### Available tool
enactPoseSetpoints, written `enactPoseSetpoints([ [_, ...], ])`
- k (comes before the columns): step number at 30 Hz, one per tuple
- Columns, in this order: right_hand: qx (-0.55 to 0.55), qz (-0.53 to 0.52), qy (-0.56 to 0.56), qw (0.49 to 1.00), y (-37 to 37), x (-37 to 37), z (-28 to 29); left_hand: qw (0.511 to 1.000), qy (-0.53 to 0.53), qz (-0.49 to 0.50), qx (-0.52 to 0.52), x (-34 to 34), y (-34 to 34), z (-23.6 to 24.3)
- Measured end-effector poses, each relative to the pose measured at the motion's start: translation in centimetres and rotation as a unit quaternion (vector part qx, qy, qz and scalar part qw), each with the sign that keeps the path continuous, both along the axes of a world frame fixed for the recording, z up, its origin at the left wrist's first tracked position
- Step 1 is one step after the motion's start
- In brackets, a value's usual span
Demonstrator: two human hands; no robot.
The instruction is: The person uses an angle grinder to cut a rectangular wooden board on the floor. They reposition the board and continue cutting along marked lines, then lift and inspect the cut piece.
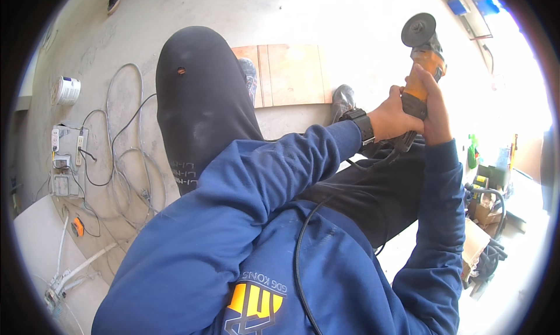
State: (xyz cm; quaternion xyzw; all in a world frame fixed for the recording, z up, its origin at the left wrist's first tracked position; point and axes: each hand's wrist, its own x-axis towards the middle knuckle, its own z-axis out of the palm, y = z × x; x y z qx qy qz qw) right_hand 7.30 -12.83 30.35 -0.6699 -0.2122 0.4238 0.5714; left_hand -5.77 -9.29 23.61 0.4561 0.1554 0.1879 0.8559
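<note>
A yellow and black angle grinder (424, 72) is held up at the right, above my bent right leg. Its dark round disc (419, 30) points away from me at the top. My right hand (437, 104) wraps the tool's body from the right. My left hand (392, 118), with a black watch at the wrist, reaches across and closes round the lower part of the handle. A black power cord (300, 241) runs over my lap and blue sweatshirt. Beyond my knees, a tan board or tile (296, 75) lies on the floor between my shoes.
At the left, a grey outlet box (69, 160) has plugs in it, with looped cables (119, 154) around it. A white tub (66, 91) stands behind. Cardboard (475, 244) and tools crowd the right. Another person's shoe (115, 1) shows at the top left.
</note>
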Motion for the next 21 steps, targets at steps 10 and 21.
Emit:
enactPoseSetpoints([
  [10,-0.063,0.014,-0.032,0.997,2.1,0.0,-1.3,0.999,-0.032,0.019,-0.015,0.6,0.7,-2.4],
  [21,-0.083,-0.061,0.141,0.985,1.4,3.5,-5.2,0.99,0.112,-0.074,-0.045,2.5,2.1,-2.3],
])
